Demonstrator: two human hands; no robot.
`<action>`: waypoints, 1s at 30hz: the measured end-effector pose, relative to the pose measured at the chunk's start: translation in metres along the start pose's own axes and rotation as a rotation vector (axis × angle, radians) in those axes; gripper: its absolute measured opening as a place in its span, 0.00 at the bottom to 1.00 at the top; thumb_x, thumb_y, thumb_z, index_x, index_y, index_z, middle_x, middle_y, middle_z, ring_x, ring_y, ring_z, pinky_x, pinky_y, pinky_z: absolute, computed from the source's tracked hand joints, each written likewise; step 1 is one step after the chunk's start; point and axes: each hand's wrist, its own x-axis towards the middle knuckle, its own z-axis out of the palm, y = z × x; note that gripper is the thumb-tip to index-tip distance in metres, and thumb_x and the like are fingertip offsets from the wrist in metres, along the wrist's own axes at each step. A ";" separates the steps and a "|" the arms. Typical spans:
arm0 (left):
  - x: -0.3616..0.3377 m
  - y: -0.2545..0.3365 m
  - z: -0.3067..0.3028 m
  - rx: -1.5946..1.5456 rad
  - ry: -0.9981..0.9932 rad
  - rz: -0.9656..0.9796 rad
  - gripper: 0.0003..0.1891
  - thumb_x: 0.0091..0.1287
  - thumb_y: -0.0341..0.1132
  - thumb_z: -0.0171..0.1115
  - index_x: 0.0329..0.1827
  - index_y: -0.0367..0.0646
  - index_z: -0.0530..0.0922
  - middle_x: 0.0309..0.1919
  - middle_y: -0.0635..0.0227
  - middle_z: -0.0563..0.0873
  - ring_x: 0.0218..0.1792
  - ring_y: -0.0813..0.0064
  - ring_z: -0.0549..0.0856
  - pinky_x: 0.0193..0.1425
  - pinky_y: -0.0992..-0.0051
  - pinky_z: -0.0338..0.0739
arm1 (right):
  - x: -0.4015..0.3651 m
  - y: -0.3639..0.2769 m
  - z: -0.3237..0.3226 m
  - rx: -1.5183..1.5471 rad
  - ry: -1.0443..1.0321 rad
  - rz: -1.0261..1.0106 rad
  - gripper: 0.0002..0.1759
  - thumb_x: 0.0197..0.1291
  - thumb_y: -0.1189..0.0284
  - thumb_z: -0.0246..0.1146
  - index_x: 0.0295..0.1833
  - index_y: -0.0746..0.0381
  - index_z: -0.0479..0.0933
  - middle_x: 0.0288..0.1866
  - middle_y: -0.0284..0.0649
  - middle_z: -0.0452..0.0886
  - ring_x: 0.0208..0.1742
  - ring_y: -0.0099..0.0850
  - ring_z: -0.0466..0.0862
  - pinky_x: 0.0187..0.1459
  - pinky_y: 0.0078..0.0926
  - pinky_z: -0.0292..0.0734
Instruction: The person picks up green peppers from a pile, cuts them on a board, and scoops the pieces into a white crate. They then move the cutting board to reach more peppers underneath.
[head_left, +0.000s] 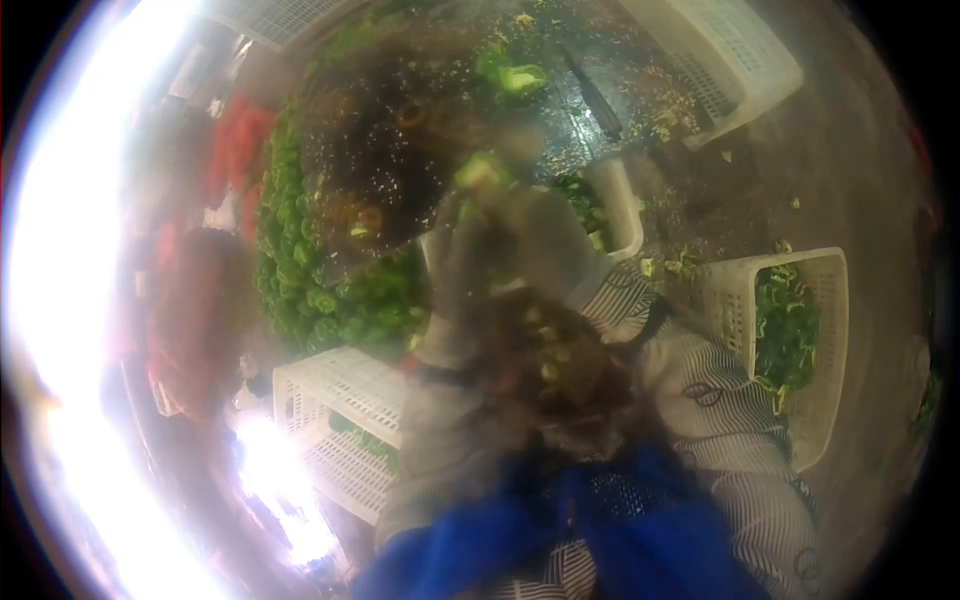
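Note:
My left hand (462, 245), in what looks like a grey glove, is closed on a green pepper (481, 171) with a pale cut part. Close beside it, my right hand (550, 238) is also gloved, its fingers closed around the pepper's other side. Blur and haze hide the exact finger positions. Beyond the hands, another cut green pepper (520, 78) lies on the wet dark work surface (375, 130). A dark-handled knife (597, 105) lies to its right. Green peppers (290, 225) are heaped along the left side, with more green pieces (385, 300) near my left wrist.
A white crate (630, 215) with green pieces stands right of my hands. Farther right, another white crate (832, 350) holds pepper strips. White crates also stand at upper right (755, 55) and lower left (345, 385). Scraps litter the floor. Glare covers the left edge.

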 end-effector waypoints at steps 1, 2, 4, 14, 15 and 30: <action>0.004 0.017 0.003 -0.014 0.050 0.060 0.20 0.74 0.32 0.56 0.66 0.35 0.75 0.57 0.57 0.81 0.50 0.68 0.82 0.49 0.72 0.80 | 0.000 -0.002 0.000 -0.001 0.000 0.004 0.14 0.55 0.77 0.68 0.48 0.62 0.80 0.36 0.48 0.85 0.40 0.46 0.87 0.41 0.40 0.80; 0.006 0.033 0.007 -0.030 0.098 0.118 0.20 0.75 0.37 0.50 0.65 0.36 0.76 0.50 0.68 0.84 0.44 0.81 0.82 0.48 0.79 0.77 | 0.001 -0.004 -0.002 0.069 0.074 -0.017 0.14 0.55 0.77 0.67 0.48 0.63 0.80 0.35 0.48 0.84 0.39 0.45 0.88 0.40 0.40 0.80; 0.008 0.051 0.011 -0.111 0.102 0.035 0.20 0.75 0.37 0.51 0.65 0.36 0.76 0.50 0.67 0.84 0.45 0.80 0.82 0.50 0.78 0.77 | 0.004 -0.001 -0.001 0.136 0.150 -0.031 0.13 0.56 0.78 0.66 0.48 0.63 0.80 0.34 0.48 0.84 0.37 0.44 0.88 0.39 0.39 0.80; 0.030 0.051 0.008 -0.458 0.187 0.023 0.23 0.79 0.43 0.51 0.68 0.36 0.71 0.58 0.55 0.81 0.56 0.60 0.84 0.58 0.67 0.80 | 0.029 0.026 -0.029 0.274 0.227 0.192 0.10 0.64 0.72 0.64 0.48 0.64 0.82 0.36 0.49 0.86 0.36 0.41 0.87 0.41 0.39 0.82; 0.031 0.050 0.011 -0.458 0.186 0.026 0.23 0.79 0.43 0.51 0.68 0.36 0.71 0.58 0.55 0.81 0.56 0.60 0.84 0.58 0.67 0.80 | 0.025 0.025 -0.025 0.284 0.048 0.188 0.12 0.64 0.72 0.64 0.50 0.64 0.82 0.39 0.49 0.87 0.38 0.41 0.88 0.43 0.38 0.82; -0.024 0.146 -0.080 0.250 0.638 0.119 0.15 0.66 0.26 0.63 0.55 0.35 0.80 0.47 0.64 0.87 0.41 0.76 0.84 0.44 0.75 0.80 | 0.001 0.006 -0.007 -0.346 -0.479 0.323 0.09 0.64 0.75 0.64 0.48 0.61 0.85 0.41 0.46 0.88 0.41 0.35 0.90 0.41 0.35 0.88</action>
